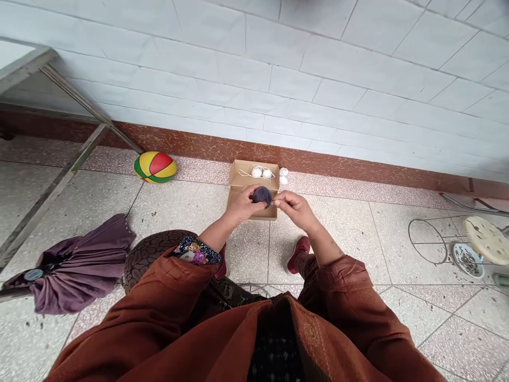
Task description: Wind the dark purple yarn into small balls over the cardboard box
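Dark yarn ball [262,195] sits gripped in left hand [240,204], touching right hand [294,208].

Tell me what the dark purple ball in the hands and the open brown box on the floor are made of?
The dark purple ball, held by the left hand, looks like wound yarn: soft, matt and fuzzy. The open brown box looks like plain cardboard, with dull tan, thin folded walls.

One head camera only, worn on you, looking forward and steeply down past your lap to the tiled floor [397,239] and the wall [278,79] ahead. Your hands sit close, mid-frame; the wall is farther off. No second view, so nothing overlaps.
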Available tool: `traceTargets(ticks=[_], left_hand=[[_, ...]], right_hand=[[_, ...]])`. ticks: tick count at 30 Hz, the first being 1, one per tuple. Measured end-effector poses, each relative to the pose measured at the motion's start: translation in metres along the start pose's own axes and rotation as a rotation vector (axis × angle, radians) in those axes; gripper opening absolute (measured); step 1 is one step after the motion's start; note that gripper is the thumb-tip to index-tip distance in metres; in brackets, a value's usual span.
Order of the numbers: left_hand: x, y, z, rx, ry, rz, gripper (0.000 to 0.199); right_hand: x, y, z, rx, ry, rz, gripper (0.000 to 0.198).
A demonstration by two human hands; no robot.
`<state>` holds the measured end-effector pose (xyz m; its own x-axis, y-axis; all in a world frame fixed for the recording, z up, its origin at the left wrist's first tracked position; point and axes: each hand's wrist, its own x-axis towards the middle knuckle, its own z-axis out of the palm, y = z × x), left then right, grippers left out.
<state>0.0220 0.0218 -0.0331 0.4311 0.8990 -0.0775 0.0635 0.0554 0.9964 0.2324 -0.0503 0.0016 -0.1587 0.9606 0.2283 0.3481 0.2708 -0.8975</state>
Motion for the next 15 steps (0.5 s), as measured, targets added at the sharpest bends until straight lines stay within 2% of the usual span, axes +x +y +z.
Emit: traceTargets(ticks=[2, 4, 7, 11, 15], left_hand=[[-0.005, 0.001, -0.001, 0.006, -0.146, -0.015, 0.069], [-0.010, 0.004, -0.001, -0.104, -0.304, -0.054, 0.081], [-0.014, 0.009, 0.000, -0.349, -0.412, -0.063, 0.086], [-0.010, 0.010, 0.002, -0.560, -0.329, -0.070, 0.064], [-0.002, 0.007, 0.001, -0.466, -0.100, -0.049, 0.054]], right_hand=[[0.007, 0.005, -0.004, -0.023, 0.102, 0.007, 0.038], [0.013, 0.014, -0.005, -0.059, 0.156, 0.035, 0.038], [0.017, 0.028, 0.002, -0.076, 0.144, 0.137, 0.034], [0.011, 0.037, 0.018, -0.069, 0.040, 0.213, 0.021], [0.000, 0.029, 0.023, -0.101, -0.122, 0.129, 0.024]])
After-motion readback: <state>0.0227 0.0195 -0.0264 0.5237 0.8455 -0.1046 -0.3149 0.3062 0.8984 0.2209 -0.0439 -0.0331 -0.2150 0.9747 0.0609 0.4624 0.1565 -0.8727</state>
